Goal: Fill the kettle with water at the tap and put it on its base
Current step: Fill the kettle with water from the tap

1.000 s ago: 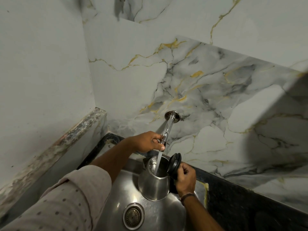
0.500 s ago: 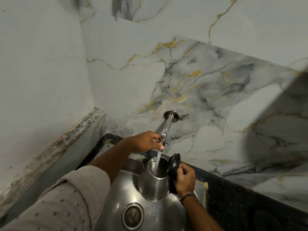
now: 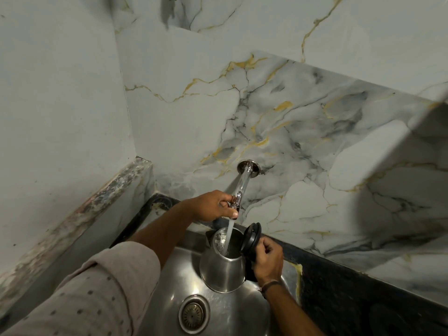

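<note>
We note left hand [image 3: 208, 208] clamped on tap [image 3: 238, 195], right hand [image 3: 268, 260] gripping steel kettle [image 3: 221, 270]; advise centring the stream, closing before overflow.

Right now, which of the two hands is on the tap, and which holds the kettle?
The left hand grips the tap handle; the right hand holds the steel kettle under the stream.

No writing, label, brand, number or sign can be read anywhere in the view. The steel kettle [image 3: 221, 270] and its black lid [image 3: 251, 241] show no legible marking, and neither does the tap [image 3: 238, 190].
</note>
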